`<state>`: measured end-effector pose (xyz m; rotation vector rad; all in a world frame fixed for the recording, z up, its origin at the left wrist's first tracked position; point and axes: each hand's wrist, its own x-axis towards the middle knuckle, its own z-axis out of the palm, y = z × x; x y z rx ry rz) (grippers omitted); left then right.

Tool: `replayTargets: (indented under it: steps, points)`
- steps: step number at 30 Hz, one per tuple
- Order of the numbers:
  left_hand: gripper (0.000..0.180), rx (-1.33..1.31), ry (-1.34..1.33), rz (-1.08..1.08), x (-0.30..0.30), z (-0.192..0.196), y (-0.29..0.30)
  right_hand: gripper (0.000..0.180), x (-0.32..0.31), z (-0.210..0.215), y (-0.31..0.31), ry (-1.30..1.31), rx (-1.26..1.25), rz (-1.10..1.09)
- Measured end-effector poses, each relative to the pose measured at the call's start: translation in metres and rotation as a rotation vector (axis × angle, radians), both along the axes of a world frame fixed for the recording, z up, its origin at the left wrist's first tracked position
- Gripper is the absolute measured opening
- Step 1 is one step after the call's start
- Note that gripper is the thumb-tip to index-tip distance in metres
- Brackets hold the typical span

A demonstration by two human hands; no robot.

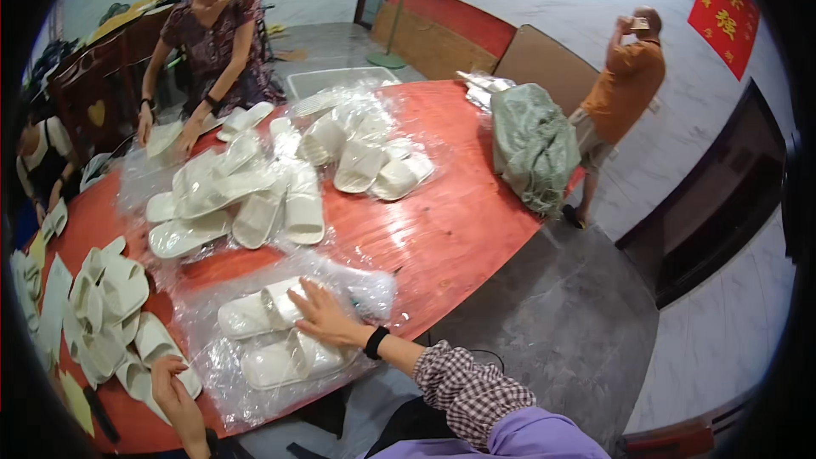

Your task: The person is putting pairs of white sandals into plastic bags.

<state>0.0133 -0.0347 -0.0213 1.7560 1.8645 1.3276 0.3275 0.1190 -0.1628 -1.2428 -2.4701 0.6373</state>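
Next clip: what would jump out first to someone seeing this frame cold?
The big round red table strewn with white slippers lying on clear plastic bags fills the middle. Near the lower edge, the person's right hand rests flat on a bagged pair of slippers, while the left hand touches a loose heap of slippers at the table's left rim. A grey-green sack sits at the far right edge.

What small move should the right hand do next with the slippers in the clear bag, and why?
Probably close the right hand on the upper white slipper and draw it out of the clear bag. The palm lies flat and open on the pair, holding nothing, while the left hand rests at the bag's near edge beside loose slippers.
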Motion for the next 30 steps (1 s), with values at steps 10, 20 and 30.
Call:
replayTargets:
  steps: [10, 20, 30]
  points:
    - [0.029, -1.065, -0.378, -0.507, -0.047, -0.109, 0.036, 0.065, -0.008, -0.016, 0.001, 0.106, 0.306, 0.046]
    - [0.073, -0.823, -0.647, -0.359, -0.003, -0.13, 0.079, 0.068, -0.01, -0.008, 0.001, 0.173, -0.035, 0.058]
    - [0.09, -0.58, -0.837, -0.311, 0.016, -0.127, 0.054, 0.068, -0.005, 0.005, -0.001, 0.153, -0.067, 0.057]
